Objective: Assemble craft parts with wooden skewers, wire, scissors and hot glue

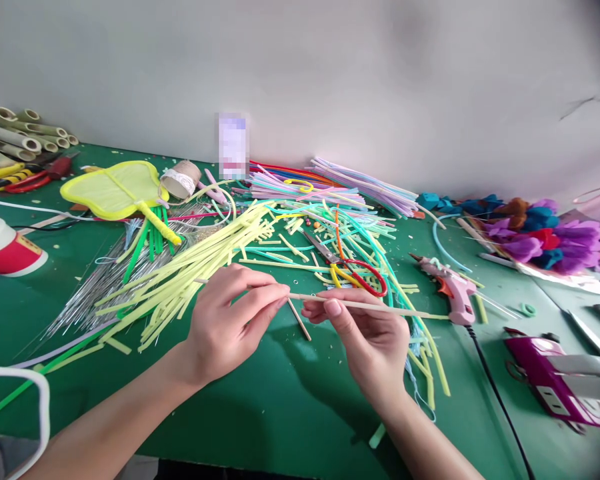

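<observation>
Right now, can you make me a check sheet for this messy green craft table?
Surface: green tabletop, dotted with small scraps.
Things in hand: thin, cream stick; material unclear.
Clutter: loose heap of pale yellow strips; red-handled metal scissors.
Hands: left hand pinches the stick; right hand holds it further right.
Cables: black cord runs from the pink glue gun towards the near edge; white cord at left.
Surroundings: pale grey wall behind.

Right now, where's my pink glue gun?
In the head view, the pink glue gun lies on the green table, right of centre, just beyond your right hand, with the scissors off to its left.
</observation>
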### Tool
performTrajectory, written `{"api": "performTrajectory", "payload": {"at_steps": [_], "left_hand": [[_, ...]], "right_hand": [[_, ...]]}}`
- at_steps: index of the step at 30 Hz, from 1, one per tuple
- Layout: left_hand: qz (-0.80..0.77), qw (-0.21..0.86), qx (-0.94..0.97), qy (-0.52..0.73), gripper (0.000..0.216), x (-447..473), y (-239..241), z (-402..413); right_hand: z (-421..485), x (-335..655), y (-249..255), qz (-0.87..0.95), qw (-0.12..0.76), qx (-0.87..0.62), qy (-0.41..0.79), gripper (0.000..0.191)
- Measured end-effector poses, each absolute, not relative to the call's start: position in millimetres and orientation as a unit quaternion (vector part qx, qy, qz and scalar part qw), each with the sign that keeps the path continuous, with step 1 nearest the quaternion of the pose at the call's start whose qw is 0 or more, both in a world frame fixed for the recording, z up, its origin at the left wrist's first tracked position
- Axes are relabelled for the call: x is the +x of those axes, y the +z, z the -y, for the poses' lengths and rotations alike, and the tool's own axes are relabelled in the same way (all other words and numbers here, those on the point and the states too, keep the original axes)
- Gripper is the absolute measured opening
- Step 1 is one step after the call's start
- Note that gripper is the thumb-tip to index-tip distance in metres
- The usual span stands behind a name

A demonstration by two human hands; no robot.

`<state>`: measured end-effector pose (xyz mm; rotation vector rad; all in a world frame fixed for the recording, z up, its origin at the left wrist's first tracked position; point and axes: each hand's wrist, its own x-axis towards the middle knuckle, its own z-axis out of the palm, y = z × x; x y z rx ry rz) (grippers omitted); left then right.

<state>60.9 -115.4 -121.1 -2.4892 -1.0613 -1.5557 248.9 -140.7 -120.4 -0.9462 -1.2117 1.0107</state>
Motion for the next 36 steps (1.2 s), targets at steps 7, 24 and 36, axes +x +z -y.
{"api": "performTrajectory", "payload": {"at_steps": [7, 24, 36], "left_hand": [[0.343, 0.005, -0.796, -0.498, 0.019, 61.5, -123.2, 114.9], [0.324, 0.018, -0.796, -0.512, 0.024, 61.7, -122.7, 114.4], [0.315, 0.032, -0.8, -0.51, 0.023, 61.0, -122.3, 113.4]], "right_hand": [[140.6, 248.8, -121.3, 0.519, 0.607, -0.405, 0.446, 0.007], [141.4, 246.6, -117.4, 0.528, 0.603, -0.403, 0.441, 0.011], [140.4, 247.7, -120.1, 0.525, 0.611, -0.396, 0.44, 0.013]]}}
